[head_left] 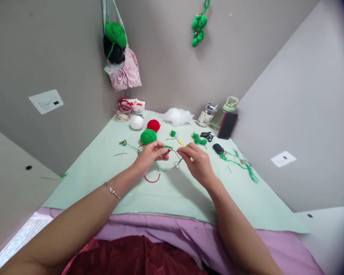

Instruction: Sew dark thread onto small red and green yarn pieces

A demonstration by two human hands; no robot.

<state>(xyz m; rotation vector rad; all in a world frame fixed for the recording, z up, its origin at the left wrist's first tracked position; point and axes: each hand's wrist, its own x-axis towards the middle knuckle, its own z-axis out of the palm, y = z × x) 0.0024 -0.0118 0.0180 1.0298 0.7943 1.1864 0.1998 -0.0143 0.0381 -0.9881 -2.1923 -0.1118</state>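
Note:
My left hand (pixel 151 154) pinches a small green crochet piece (pixel 168 149) with red and white on it, over the middle of the table. Just to its right, the fingertips of my right hand (pixel 196 158) are pressed together; what they grip is too small to make out. Dark thread (pixel 177 164) trails in loops below, between the two hands. A crochet hook with a yellow handle (pixel 181 143) shows just beyond my right fingers, partly covered by them. Behind my left hand sits a green yarn ball (pixel 148 136). A red yarn strand (pixel 152 181) lies nearer me.
Red (pixel 154 125) and white yarn balls (pixel 136 122) and white stuffing (pixel 177 116) stand farther back. Small green crocheted balls (pixel 199 139), a black claw clip (pixel 207 136) and green yarn scraps (pixel 243 164) lie right. A phone (pixel 228 125) leans on a bottle (pixel 217 119).

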